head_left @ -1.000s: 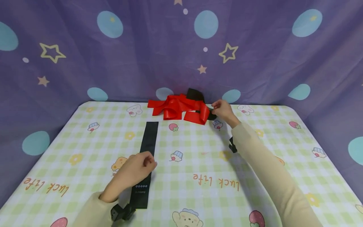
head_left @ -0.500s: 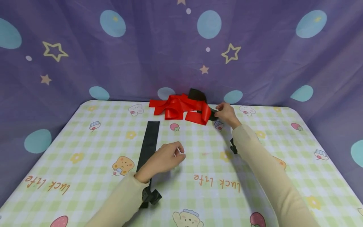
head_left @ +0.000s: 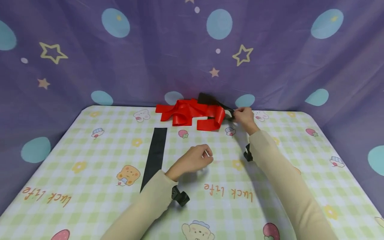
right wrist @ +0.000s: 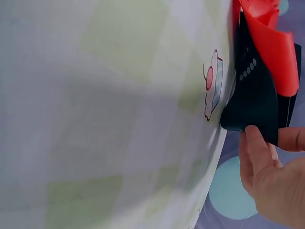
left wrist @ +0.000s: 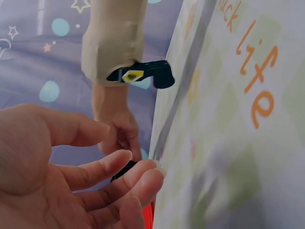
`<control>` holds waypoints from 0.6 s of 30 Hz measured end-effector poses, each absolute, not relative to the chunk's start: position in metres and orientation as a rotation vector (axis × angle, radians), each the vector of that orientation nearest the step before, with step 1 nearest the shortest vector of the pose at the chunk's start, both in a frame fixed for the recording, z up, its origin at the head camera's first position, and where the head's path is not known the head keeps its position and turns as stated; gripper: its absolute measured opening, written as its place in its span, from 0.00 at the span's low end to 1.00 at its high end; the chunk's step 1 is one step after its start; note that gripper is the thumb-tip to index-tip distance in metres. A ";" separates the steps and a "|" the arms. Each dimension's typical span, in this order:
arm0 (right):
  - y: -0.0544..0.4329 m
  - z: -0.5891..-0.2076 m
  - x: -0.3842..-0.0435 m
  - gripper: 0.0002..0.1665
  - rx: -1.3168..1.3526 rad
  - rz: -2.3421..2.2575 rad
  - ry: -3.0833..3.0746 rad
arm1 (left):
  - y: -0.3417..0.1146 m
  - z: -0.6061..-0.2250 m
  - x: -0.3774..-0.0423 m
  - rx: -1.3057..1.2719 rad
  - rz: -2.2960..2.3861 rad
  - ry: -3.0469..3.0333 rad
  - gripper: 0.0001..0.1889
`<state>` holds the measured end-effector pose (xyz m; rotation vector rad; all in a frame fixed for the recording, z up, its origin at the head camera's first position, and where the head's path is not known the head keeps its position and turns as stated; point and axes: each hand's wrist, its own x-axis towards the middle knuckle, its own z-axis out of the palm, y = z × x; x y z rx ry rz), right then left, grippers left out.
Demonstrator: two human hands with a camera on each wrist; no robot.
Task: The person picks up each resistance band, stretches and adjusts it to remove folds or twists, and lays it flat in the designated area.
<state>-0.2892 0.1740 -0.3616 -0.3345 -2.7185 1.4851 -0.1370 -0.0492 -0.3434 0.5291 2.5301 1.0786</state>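
Observation:
At the table's back edge, my right hand (head_left: pixel 245 119) pinches a black strip (right wrist: pixel 255 95) between thumb and fingers. That strip bends up from a heap of red strips (head_left: pixel 189 111), and a row of pale dots shows on it in the right wrist view. My left hand (head_left: pixel 193 160) hovers over the middle of the table, fingers loosely curved and holding nothing; the left wrist view shows its palm (left wrist: pixel 43 191) with bare fingertips. Another black strip (head_left: pixel 155 150) lies flat to the left of my left hand, its near end hidden by my left sleeve.
A checked cloth with cartoon prints covers the table (head_left: pixel 90 143). Behind it hangs a purple curtain (head_left: pixel 168 66) with stars and balloon shapes, close against the back edge. Black wrist cameras (head_left: pixel 180 196) are strapped to both forearms.
My left hand has moved right and away from me, off the flat black strip to mid-table. The right hand has shifted slightly right, drawing the black strip out and up from the heap.

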 end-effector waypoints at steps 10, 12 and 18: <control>0.176 -0.352 -0.290 0.22 -0.568 1.900 -2.416 | -0.042 -0.348 -0.139 0.593 1.099 2.497 0.06; 0.173 -0.350 -0.292 0.25 -0.576 1.996 -2.342 | -0.041 -0.349 -0.140 0.593 1.105 2.488 0.06; 0.166 -0.344 -0.295 0.22 -0.547 2.122 -2.252 | -0.039 -0.350 -0.145 0.575 1.130 2.457 0.07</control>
